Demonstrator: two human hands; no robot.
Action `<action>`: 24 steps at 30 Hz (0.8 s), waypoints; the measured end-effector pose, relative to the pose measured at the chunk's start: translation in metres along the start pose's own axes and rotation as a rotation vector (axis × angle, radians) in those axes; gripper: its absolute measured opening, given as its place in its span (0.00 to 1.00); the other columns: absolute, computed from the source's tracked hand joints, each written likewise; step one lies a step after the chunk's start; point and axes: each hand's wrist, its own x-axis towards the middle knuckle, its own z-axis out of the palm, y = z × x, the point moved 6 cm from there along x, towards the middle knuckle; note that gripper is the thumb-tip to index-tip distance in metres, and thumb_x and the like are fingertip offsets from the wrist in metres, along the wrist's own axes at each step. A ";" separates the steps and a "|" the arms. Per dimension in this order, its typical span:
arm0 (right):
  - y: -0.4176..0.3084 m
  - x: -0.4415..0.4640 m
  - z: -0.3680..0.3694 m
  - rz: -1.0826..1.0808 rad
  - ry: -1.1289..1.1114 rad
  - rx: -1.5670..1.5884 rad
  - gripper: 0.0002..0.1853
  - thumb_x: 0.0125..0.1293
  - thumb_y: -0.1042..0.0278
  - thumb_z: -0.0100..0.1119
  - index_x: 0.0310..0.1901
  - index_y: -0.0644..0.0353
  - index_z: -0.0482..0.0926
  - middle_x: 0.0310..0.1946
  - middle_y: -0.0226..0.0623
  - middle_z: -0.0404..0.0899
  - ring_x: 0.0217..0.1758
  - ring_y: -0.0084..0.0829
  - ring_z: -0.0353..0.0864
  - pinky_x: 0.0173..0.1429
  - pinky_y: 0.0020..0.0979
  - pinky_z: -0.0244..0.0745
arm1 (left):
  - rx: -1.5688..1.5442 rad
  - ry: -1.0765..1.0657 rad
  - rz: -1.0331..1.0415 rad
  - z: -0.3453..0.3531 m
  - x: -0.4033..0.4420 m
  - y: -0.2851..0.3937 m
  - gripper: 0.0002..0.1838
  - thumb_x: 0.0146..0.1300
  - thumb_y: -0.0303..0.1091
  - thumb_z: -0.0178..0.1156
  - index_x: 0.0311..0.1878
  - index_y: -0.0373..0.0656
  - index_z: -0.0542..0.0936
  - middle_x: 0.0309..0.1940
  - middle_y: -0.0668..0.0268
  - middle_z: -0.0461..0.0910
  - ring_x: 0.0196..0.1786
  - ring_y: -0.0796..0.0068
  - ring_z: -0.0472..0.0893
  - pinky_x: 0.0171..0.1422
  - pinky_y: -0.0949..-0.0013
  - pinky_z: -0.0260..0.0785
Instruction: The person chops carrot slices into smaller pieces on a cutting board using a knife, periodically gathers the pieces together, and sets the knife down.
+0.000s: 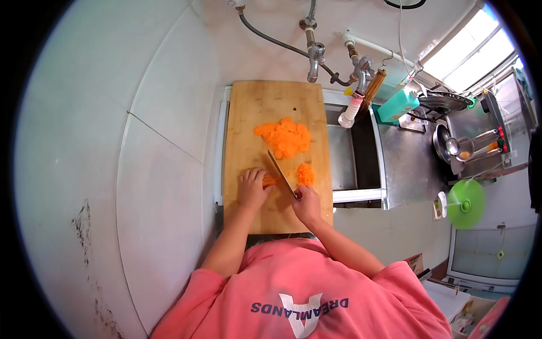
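My right hand (306,204) is closed around the handle of a kitchen knife (280,172), whose blade slants up and left over the wooden cutting board (276,214). Just left of the blade, my left hand (252,187) presses with bent fingers on a small stack of carrot slices (269,181), partly hidden under the fingertips. Farther up the board lies a larger pile of thin carrot slices (285,138). To the right of the knife is a little heap of finely cut carrot shreds (305,174).
A sink (340,152) adjoins the board's right side, with a tap (361,73) and ribbed hose above it. Beyond are a teal bottle (400,105), pans and ladles (452,146), and a green fan (466,204). A tiled wall (164,169) stands close on the left.
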 end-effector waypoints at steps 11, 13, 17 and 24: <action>-0.006 0.005 0.004 0.027 -0.061 -0.006 0.07 0.51 0.73 0.63 0.29 0.63 0.75 0.29 0.44 0.77 0.32 0.42 0.78 0.37 0.39 0.73 | -0.045 0.008 0.014 0.010 -0.003 -0.007 0.23 0.40 0.36 0.74 0.42 0.43 0.79 0.43 0.63 0.76 0.50 0.59 0.72 0.56 0.60 0.66; -0.004 0.006 0.006 0.028 -0.071 -0.003 0.07 0.51 0.73 0.63 0.29 0.63 0.75 0.29 0.44 0.77 0.32 0.42 0.78 0.38 0.39 0.73 | -0.078 0.024 -0.021 0.007 -0.002 -0.002 0.21 0.41 0.36 0.73 0.41 0.44 0.79 0.41 0.64 0.76 0.50 0.60 0.72 0.56 0.59 0.64; -0.005 0.007 0.010 -0.065 -0.094 -0.016 0.09 0.51 0.74 0.61 0.36 0.60 0.75 0.32 0.47 0.77 0.34 0.48 0.78 0.40 0.44 0.73 | -0.039 0.047 -0.002 0.003 -0.001 0.007 0.20 0.43 0.37 0.72 0.41 0.45 0.80 0.42 0.66 0.76 0.50 0.62 0.73 0.55 0.60 0.62; -0.015 0.007 0.014 -0.045 -0.229 -0.191 0.11 0.64 0.66 0.53 0.45 0.62 0.71 0.36 0.53 0.77 0.40 0.53 0.78 0.44 0.48 0.73 | -0.077 -0.015 0.061 0.013 0.002 0.001 0.24 0.41 0.33 0.73 0.45 0.44 0.79 0.46 0.63 0.76 0.53 0.60 0.71 0.58 0.59 0.64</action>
